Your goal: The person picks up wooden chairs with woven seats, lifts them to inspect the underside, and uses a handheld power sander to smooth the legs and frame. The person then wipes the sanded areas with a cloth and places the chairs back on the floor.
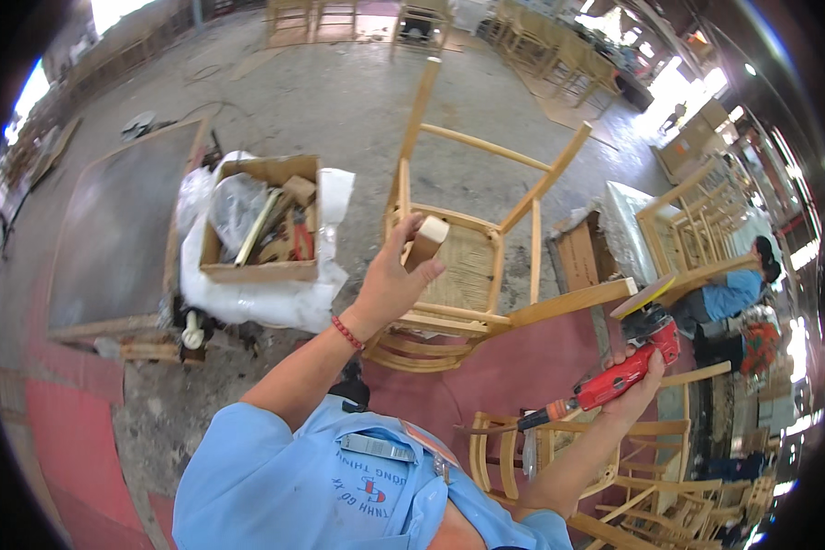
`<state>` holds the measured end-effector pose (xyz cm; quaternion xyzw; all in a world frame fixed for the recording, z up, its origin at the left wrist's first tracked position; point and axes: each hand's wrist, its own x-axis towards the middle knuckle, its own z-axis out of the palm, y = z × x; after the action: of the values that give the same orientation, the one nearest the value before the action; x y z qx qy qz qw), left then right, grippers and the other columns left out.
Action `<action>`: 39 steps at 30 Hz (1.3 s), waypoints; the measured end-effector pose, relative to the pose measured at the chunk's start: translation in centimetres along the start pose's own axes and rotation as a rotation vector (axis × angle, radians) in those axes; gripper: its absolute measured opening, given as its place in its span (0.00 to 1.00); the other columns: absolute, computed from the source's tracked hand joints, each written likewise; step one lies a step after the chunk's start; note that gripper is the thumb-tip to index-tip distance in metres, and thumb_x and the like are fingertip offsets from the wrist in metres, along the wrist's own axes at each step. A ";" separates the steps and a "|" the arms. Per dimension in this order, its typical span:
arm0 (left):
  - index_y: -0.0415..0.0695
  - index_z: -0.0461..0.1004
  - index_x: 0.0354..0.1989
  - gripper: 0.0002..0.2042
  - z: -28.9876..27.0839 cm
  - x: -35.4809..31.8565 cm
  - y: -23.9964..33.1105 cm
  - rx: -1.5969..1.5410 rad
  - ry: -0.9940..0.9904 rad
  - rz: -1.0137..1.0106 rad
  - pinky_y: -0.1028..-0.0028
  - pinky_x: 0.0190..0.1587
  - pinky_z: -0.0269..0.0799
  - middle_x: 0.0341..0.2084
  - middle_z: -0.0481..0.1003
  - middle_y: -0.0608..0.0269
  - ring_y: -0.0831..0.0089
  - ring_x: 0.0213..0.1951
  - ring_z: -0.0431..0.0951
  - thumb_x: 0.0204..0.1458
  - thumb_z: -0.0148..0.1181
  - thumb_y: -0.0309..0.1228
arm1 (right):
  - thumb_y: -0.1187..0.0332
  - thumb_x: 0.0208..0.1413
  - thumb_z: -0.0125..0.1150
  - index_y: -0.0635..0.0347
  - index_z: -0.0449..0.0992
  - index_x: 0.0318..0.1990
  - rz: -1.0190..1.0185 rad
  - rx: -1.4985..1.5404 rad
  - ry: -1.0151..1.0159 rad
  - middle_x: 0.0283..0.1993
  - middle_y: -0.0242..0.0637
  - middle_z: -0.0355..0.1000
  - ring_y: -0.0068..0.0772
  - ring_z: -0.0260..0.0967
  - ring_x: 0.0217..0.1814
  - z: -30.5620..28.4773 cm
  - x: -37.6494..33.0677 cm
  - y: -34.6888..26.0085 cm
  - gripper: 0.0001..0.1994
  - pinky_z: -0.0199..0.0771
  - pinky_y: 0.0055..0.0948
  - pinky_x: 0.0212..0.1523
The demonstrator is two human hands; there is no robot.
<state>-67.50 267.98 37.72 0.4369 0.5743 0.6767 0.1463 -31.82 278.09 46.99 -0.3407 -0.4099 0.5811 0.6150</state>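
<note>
A pale wooden chair (495, 321) with a woven seat lies tipped over in front of me, its legs pointing up and outward. My left hand (396, 275) is wrapped round one leg near its squared end (433, 231). Out to the right, my right hand (634, 376) grips a red disc sander (619, 378) by its body, and a hose or cord runs from its rear. The sander's yellow disc (643, 296) is close to the end of another leg (605, 291); whether they touch I cannot tell.
A cardboard box (261, 272) of tools, including red-handled pliers (302, 240), stands at left on white foam. Beside it lies a large framed board (110, 238). More wooden chairs (678, 220) crowd the right, near a person in blue (733, 295). Red sheeting (412, 396) covers floor beneath the chair.
</note>
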 end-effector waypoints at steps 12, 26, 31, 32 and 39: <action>0.38 0.56 0.67 0.38 -3.2 -9.3 6.0 -0.665 -0.800 -0.512 0.74 0.46 0.78 0.46 0.73 0.56 0.70 0.43 0.80 0.54 0.67 0.44 | 0.56 0.54 0.63 0.62 0.68 0.51 0.205 0.230 -0.511 0.35 0.41 0.71 0.35 0.72 0.33 16.3 -8.8 7.3 0.24 0.77 0.34 0.31; 0.36 0.63 0.58 0.24 -19.6 4.1 -8.8 -0.218 0.136 -0.481 0.74 0.21 0.71 0.27 0.74 0.62 0.76 0.18 0.74 0.54 0.62 0.30 | 0.65 0.60 0.61 0.65 0.65 0.62 0.591 -0.562 -0.793 0.45 0.39 0.74 0.26 0.72 0.40 26.7 -10.2 30.8 0.25 0.74 0.25 0.34; 0.37 0.66 0.55 0.23 -21.1 10.9 -19.6 -0.082 0.201 -0.595 0.71 0.23 0.74 0.28 0.77 0.56 0.70 0.18 0.77 0.52 0.60 0.30 | 0.59 0.53 0.66 0.70 0.73 0.47 0.686 -1.001 -0.437 0.36 0.37 0.74 0.27 0.71 0.30 8.9 -16.9 36.4 0.22 0.71 0.30 0.28; 0.38 0.66 0.56 0.24 -21.2 11.6 -21.3 -0.061 0.198 -0.639 0.69 0.24 0.75 0.30 0.78 0.53 0.68 0.18 0.78 0.51 0.61 0.31 | 0.59 0.54 0.65 0.69 0.76 0.48 0.818 -1.146 -0.429 0.36 0.40 0.77 0.31 0.73 0.35 5.0 -18.1 35.9 0.22 0.75 0.30 0.34; 0.39 0.66 0.58 0.26 -20.5 10.2 -26.5 -0.053 0.195 -0.729 0.69 0.24 0.75 0.30 0.78 0.54 0.68 0.18 0.79 0.51 0.63 0.33 | 0.59 0.52 0.64 0.74 0.75 0.53 1.036 -1.289 -0.099 0.46 0.53 0.76 0.40 0.77 0.41 -16.2 -26.2 39.1 0.27 0.78 0.36 0.43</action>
<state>-97.01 269.70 18.86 0.1335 0.6857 0.6331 0.3334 -33.94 256.55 2.09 -0.7462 -0.4802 0.4564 -0.0653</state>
